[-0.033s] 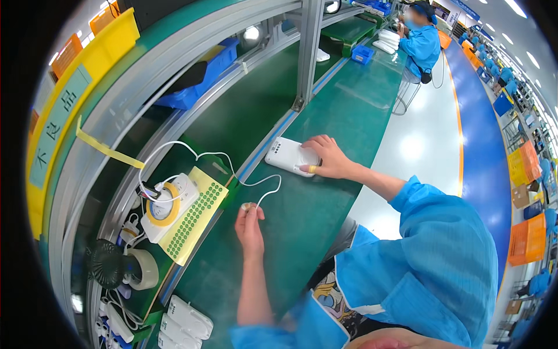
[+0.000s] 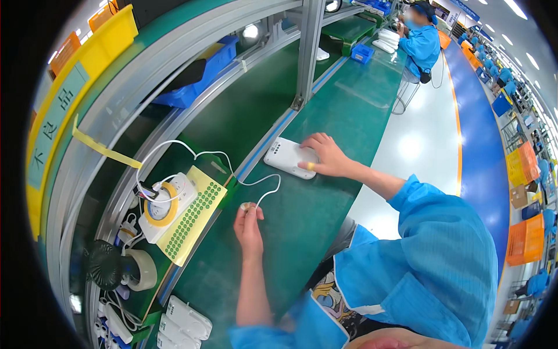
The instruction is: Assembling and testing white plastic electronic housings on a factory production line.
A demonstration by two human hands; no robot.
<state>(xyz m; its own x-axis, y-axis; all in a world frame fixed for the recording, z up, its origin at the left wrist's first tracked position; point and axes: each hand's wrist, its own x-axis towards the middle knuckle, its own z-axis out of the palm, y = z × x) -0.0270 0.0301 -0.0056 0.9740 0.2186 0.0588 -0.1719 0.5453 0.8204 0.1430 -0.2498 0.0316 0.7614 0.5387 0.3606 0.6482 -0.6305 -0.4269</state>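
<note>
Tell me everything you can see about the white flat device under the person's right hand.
The white device is a flat rectangular slab with rounded corners, plastic by the look, lying flat on the green bench mat beside the conveyor's blue edge. Small dark marks sit near its left end. The right hand rests on its right end, fingers spread over it. The white cable's plug is in the left hand, not connected.

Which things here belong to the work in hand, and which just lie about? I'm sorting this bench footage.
In hand:
left hand pinching the white cable plug
right hand resting on the white flat device

Lying about:
yellow tape ring
green-dot sticker sheet
tape roll
small black fan
blue bin
</note>
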